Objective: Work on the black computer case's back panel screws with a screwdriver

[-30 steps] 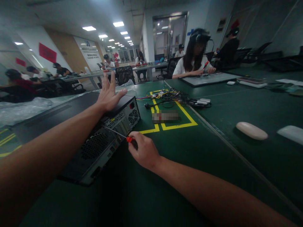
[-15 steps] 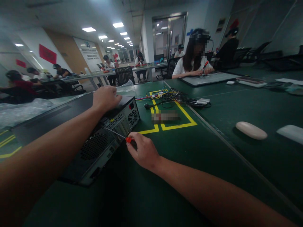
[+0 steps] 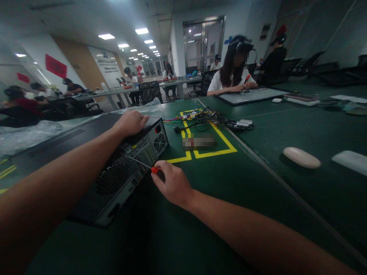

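Note:
A dark computer case [image 3: 86,133] lies on the green table, its rear panel with vents and fan grille turned toward the camera. My left hand [image 3: 132,123] rests on the top of the case near its right end; the fingers look curled, and what lies under them is hidden. My right hand [image 3: 172,181] is closed around the red handle of a screwdriver [image 3: 155,170]. The thin shaft points left, and its tip reaches the upper part of the rear panel, beside the large round vent.
Bundled cables [image 3: 210,116] and a blurred object [image 3: 199,141] lie right of the case, within yellow tape [image 3: 229,151]. Two pale oval objects are farther right. Clear plastic wrap [image 3: 37,131] lies behind the case. Across the table, a person [image 3: 232,76] works over a flat panel [image 3: 249,95].
My left hand has shifted slightly on the case top, its fingers a little lower. The screwdriver and my right hand hold nearly the same place; the whole view has moved slightly.

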A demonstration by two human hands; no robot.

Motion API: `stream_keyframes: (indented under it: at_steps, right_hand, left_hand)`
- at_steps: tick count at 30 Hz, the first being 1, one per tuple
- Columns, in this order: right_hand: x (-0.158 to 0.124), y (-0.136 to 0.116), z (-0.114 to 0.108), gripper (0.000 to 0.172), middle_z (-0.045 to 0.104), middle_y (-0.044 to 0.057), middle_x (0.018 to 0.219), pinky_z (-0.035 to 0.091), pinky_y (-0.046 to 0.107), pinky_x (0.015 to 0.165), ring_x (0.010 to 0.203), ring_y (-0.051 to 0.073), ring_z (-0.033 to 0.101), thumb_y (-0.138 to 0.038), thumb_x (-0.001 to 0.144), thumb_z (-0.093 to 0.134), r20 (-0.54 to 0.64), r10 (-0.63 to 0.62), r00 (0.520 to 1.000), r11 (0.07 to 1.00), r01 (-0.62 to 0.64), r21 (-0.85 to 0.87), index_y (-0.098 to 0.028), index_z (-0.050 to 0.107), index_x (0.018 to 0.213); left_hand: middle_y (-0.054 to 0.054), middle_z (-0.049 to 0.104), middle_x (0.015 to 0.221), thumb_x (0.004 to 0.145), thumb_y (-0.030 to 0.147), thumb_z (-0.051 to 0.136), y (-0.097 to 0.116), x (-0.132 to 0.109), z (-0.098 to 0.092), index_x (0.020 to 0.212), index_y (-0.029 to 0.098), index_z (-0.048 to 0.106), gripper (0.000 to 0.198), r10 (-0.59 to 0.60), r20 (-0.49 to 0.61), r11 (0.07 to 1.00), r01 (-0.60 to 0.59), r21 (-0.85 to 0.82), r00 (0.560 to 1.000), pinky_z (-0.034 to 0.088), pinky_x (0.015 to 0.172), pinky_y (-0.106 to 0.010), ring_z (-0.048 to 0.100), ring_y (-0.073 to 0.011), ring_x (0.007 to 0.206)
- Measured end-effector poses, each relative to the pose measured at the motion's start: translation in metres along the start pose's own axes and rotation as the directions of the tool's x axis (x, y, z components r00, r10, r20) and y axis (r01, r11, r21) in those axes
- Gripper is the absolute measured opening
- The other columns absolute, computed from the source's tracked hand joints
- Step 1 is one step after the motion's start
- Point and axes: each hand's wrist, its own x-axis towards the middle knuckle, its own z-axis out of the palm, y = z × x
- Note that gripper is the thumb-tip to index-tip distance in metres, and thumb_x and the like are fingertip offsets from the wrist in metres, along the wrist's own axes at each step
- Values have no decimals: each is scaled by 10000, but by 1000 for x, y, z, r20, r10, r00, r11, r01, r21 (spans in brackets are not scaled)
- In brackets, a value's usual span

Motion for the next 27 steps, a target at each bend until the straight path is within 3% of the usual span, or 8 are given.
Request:
stream_keyframes:
  at_steps: [16,27]
  right_hand:
    - [1,1,-2,134,734,73,993,582,321,814,895,194,739,-335,1030,557,-20,28,999,998,-27,60,-218,575,1092]
    - [0,3,-2,222,754,70,1006,561,318,847,892,189,720,-402,1032,585,-96,6,995,999,-1,47,-209,640,1128]
  left_hand:
    - [-150,717,764,962,490,360,-12,4,13,796,155,763,549,77,-80,991,-85,-99,994,446,713,-358,645,-280,722]
    - [-123,694,720,933,440,436,-13,6,14,752,167,747,452,58,-58,990,-65,-127,997,430,665,-345,578,-241,650]
